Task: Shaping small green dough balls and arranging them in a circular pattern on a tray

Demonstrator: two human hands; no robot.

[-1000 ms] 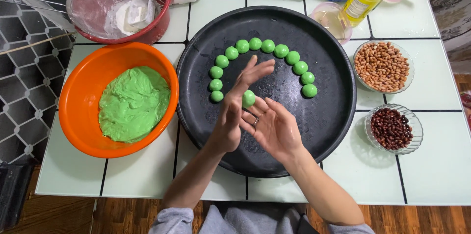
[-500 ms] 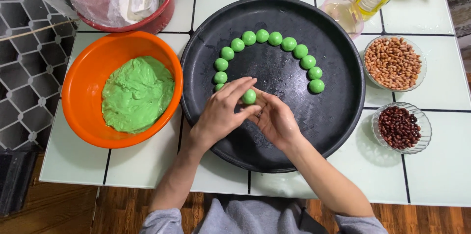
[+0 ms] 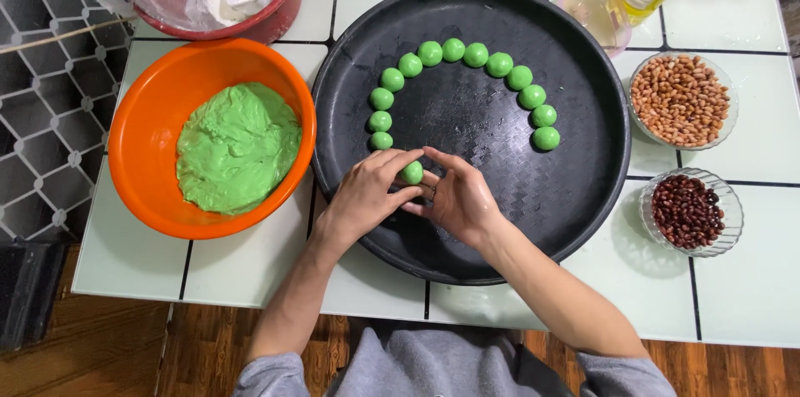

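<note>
Both hands, left hand (image 3: 362,197) and right hand (image 3: 457,197), formerly raised with palms rolling, are now lowered, fingertips apparently pinching one green dough ball (image 3: 412,172) onto the black tray (image 3: 467,230), extending the arc.

A small, smooth, round green dough ball (image 3: 412,172) sits pinched between the fingertips of both hands, resting low over the black tray (image 3: 583,197).
</note>
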